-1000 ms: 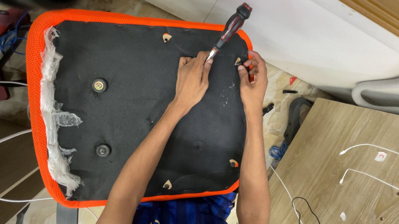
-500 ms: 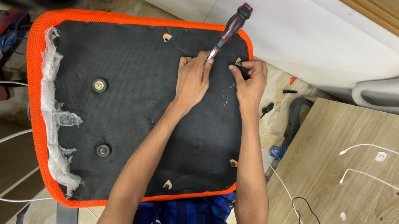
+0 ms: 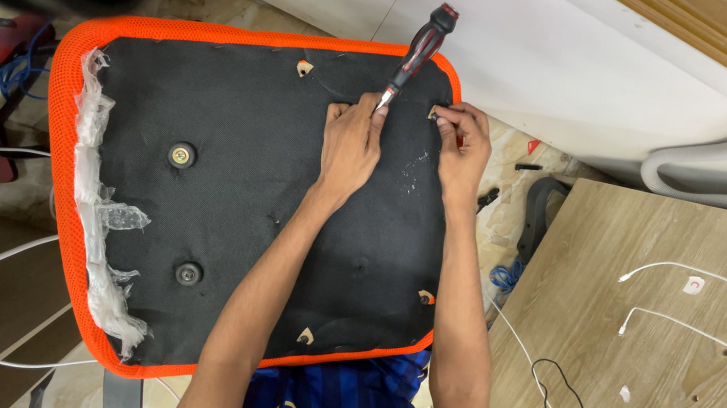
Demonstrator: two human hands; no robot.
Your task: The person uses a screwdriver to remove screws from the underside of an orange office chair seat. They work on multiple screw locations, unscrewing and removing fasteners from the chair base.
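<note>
Head view: screwdriver (image 3: 419,51) between left fingers (image 3: 381,115).

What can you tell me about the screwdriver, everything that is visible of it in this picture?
The screwdriver has a thick red and black handle, plastic or rubber by its look, and a short metal shaft. It stands tilted, handle up toward the white wall, tip down on the black underside of the seat pad near its far orange edge. The left hand touches the shaft near the tip. The right hand is just beside it, apart from the tool.
</note>
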